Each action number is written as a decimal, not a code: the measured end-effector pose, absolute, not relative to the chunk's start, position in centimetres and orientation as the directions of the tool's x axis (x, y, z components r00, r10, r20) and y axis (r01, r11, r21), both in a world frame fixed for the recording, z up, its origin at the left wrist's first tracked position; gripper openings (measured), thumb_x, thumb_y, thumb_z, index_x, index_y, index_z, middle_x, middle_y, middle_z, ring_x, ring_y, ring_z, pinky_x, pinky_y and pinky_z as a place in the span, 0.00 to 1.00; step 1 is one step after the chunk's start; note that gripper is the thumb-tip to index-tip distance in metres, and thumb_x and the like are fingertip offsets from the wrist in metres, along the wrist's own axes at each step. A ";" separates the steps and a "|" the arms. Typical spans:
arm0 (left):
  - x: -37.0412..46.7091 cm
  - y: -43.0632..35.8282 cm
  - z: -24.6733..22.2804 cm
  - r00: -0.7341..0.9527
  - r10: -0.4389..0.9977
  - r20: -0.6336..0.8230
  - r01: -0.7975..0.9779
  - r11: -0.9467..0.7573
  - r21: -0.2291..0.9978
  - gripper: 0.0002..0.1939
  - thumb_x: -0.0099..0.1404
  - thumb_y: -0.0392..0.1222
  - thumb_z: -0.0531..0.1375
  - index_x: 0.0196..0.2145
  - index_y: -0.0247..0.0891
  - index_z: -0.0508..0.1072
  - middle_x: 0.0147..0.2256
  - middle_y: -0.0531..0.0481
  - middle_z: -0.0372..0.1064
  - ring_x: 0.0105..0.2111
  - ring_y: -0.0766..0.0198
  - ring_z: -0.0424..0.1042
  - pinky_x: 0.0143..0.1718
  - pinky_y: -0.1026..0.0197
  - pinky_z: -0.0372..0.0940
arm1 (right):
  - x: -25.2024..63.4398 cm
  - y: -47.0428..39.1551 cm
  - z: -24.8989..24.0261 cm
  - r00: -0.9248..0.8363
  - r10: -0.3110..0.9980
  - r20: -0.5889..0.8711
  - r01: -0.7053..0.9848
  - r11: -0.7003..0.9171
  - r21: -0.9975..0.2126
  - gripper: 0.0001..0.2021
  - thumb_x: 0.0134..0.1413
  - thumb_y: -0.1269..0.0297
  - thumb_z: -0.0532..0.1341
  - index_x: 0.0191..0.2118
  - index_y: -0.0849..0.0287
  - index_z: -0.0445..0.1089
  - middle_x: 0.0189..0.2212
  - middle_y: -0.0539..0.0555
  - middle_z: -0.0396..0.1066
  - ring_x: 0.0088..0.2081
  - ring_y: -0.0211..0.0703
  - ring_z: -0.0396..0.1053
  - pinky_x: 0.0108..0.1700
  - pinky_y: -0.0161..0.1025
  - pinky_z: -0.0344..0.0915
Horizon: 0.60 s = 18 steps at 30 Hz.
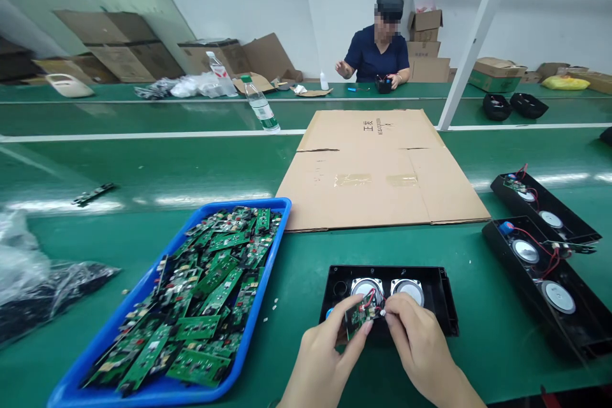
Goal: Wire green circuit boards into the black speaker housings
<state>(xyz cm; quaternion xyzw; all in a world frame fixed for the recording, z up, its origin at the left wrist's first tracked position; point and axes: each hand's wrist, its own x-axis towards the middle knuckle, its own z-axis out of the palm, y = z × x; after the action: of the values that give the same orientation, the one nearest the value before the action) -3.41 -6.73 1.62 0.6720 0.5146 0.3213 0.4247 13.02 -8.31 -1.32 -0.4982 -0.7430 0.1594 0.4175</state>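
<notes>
While the left hand (329,338) pinches a board (356,317) between thumb and fingers, the right hand (415,331) has its thumb and fingertips drawn together at a small white plug (383,313) beside it. Whether the plug is seated in the board or merely next to it is too small to tell. Both hands are above the near side of a black case (438,303), which lies near the tabletop (301,261)'s near edge, right of the tray (285,205).

The likeliest fault, I judge, is strain on the red wires (371,295): they look short and bunched between the fingers, so a pull on the board could tug a joint loose. Pushing the plug in at a slant, with the fingertips partly hiding it, could bend pins or leave a poor contact. The left grip seems to rest on the board's edges; pressed hard or slipping, it could knock parts or drop the board onto the bare speakers (408,292) and dent one. White bits (275,306) lie on the tabletop between tray and case, and one stuck to a hand might get inside the case.
</notes>
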 end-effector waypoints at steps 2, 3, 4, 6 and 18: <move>-3.4 -6.7 1.4 0.267 0.963 0.015 0.429 -0.133 0.893 0.12 0.63 0.42 0.57 0.46 0.41 0.70 0.33 0.55 0.78 0.28 0.65 0.77 0.30 0.70 0.71 | 12.9 -8.3 -1.4 -0.151 0.867 0.475 0.643 0.451 -0.619 0.09 0.64 0.72 0.47 0.37 0.59 0.62 0.29 0.51 0.65 0.27 0.35 0.63 0.26 0.32 0.61; -3.4 -6.7 1.4 0.267 0.963 0.021 0.438 -0.141 0.888 0.12 0.63 0.42 0.57 0.46 0.41 0.70 0.33 0.55 0.78 0.27 0.66 0.76 0.29 0.70 0.71 | 12.8 -8.3 -1.4 -0.141 0.862 0.487 0.662 0.448 -0.601 0.09 0.64 0.72 0.47 0.36 0.59 0.62 0.28 0.51 0.65 0.26 0.35 0.63 0.26 0.31 0.60; -3.4 -6.7 1.3 0.266 0.964 0.022 0.446 -0.143 0.884 0.13 0.64 0.42 0.57 0.46 0.41 0.70 0.32 0.55 0.78 0.26 0.66 0.76 0.28 0.70 0.71 | 12.8 -8.3 -1.5 -0.132 0.854 0.502 0.677 0.448 -0.584 0.09 0.64 0.72 0.47 0.35 0.59 0.63 0.28 0.51 0.65 0.26 0.35 0.62 0.26 0.31 0.60; -3.5 -6.7 1.3 0.266 0.964 0.021 0.455 -0.145 0.879 0.13 0.64 0.42 0.56 0.46 0.40 0.69 0.32 0.55 0.78 0.27 0.65 0.76 0.28 0.70 0.71 | 12.7 -8.3 -1.6 -0.127 0.838 0.531 0.695 0.457 -0.556 0.10 0.64 0.72 0.48 0.35 0.60 0.64 0.27 0.51 0.65 0.26 0.34 0.62 0.26 0.31 0.60; -3.2 -6.7 1.2 0.292 0.956 0.037 0.451 -0.171 0.876 0.11 0.65 0.40 0.56 0.46 0.41 0.69 0.32 0.53 0.78 0.27 0.63 0.77 0.30 0.67 0.71 | 12.8 -8.4 -2.0 -0.208 0.713 0.670 0.765 0.545 -0.343 0.09 0.60 0.77 0.51 0.37 0.65 0.69 0.27 0.55 0.67 0.26 0.36 0.63 0.24 0.33 0.58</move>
<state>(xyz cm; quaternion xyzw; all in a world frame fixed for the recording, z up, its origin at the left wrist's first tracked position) -3.17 -6.73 1.21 0.6973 0.5045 0.3155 0.3997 12.80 -8.44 -2.01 -0.4758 -0.7765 -0.0318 0.4120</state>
